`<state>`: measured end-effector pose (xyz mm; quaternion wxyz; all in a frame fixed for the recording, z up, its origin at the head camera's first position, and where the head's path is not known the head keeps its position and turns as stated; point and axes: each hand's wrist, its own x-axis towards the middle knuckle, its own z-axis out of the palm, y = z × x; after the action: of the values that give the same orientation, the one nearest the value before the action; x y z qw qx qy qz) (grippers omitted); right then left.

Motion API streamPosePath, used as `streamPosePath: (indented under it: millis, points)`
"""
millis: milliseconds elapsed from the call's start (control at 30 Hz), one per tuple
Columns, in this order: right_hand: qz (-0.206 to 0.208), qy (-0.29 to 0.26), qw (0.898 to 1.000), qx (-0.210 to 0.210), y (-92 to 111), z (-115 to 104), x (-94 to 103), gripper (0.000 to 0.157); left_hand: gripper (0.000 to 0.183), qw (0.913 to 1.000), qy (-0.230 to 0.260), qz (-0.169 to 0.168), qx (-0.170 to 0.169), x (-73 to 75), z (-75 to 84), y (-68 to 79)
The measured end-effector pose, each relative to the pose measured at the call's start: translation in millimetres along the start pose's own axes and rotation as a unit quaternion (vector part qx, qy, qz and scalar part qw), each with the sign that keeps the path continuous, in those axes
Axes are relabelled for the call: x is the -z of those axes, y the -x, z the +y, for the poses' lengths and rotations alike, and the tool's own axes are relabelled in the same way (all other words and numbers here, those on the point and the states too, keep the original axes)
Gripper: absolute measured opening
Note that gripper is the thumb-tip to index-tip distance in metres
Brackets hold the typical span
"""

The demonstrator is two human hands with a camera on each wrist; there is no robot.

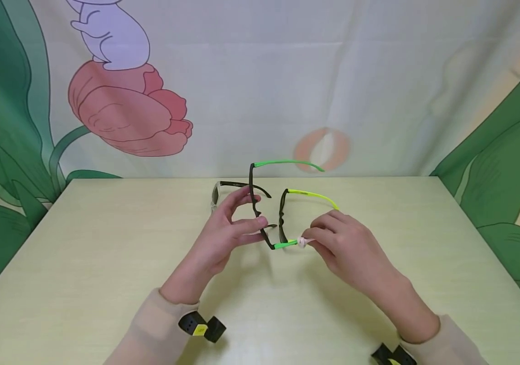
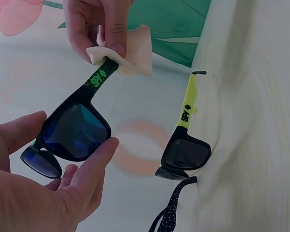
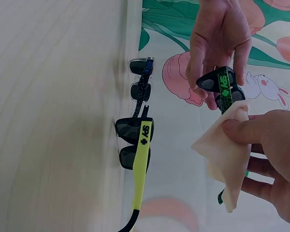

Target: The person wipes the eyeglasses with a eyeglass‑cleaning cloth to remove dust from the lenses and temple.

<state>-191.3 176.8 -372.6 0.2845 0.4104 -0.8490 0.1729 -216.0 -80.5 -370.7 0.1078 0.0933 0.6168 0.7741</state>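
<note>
My left hand [image 1: 223, 230] grips the black front of a pair of sunglasses [image 2: 77, 130] with green temples and blue-tinted lenses, thumb on one side and fingers on the other. The sunglasses are raised over the table. My right hand [image 1: 346, 248] pinches a pale cream cloth [image 3: 227, 145] around one green temple [image 2: 97, 77]; the cloth hides the end of that temple. The other temple sticks out toward the backdrop in the head view.
Sunglasses with yellow temples [image 3: 142, 150] stand on the table [image 1: 105, 263] beyond my hands. Left of them is a pair with a clear front and dark speckled temples [image 3: 144, 87]. A printed cloth backdrop [image 1: 251, 91] hangs behind the table's far edge.
</note>
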Motion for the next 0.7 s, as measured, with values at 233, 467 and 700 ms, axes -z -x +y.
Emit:
streamPosePath:
  millis: [233, 467, 700]
  points:
    - [-0.010, 0.019, 1.000, 0.013, -0.2, -2.2, -2.2, 0.021, 0.076, 0.9999, -0.011, -0.001, 0.002, -1.6, -0.8, -0.1]
    - [-0.005, 0.014, 0.999, 0.039, -2.6, -11.6, -6.4, 0.022, 0.072, 0.9999, 0.002, 0.000, 0.011, -10.6, -2.4, 2.9]
    - [-0.003, 0.010, 0.998, 0.064, -3.5, -18.4, -9.7, 0.022, 0.068, 0.9992, 0.015, -0.003, 0.038, -14.4, -8.8, 2.0]
